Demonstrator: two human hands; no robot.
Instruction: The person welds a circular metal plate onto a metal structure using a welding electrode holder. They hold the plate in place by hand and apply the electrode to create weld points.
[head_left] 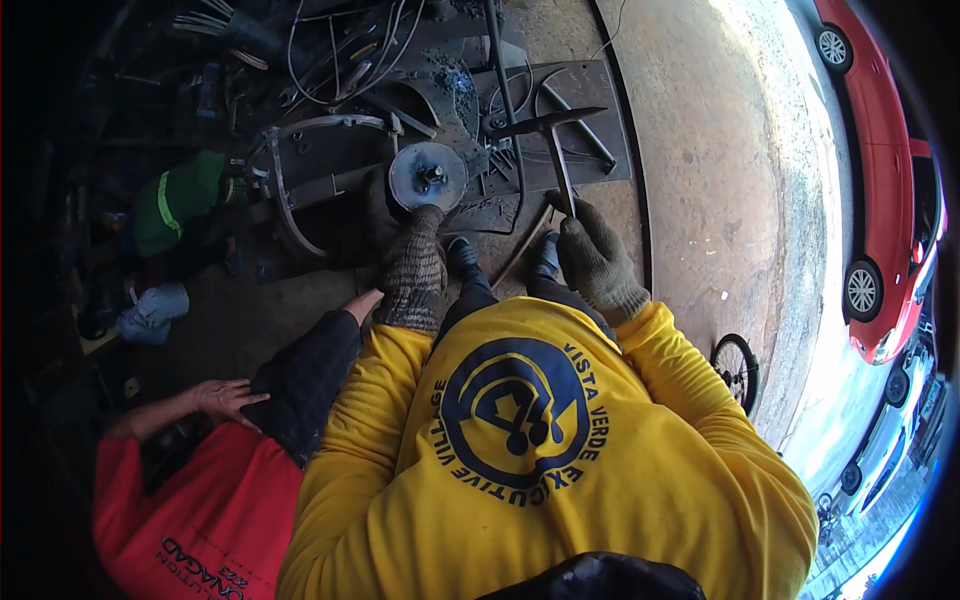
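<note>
My left hand (413, 262), in a grey-brown knit glove, grips the near edge of a round grey metal disc (412, 172). A dark bolt-like hub (431, 175) stands up at the disc's middle. The fingertips are hidden at the rim. My right hand (598, 258), also gloved, is closed around the handle of a chipping hammer (546, 122). Its long, narrow, dark head lies crosswise, beyond and to the right of the disc. The hammer is held apart from the disc.
A curved metal ring frame (283, 190) stands left of the disc. Metal plates, cables and a pipe (582, 128) lie beyond. At my left sits a person in a red shirt (215, 500), with a hand on the thigh. A bicycle wheel (735, 372) and a red car (885, 190) are at right.
</note>
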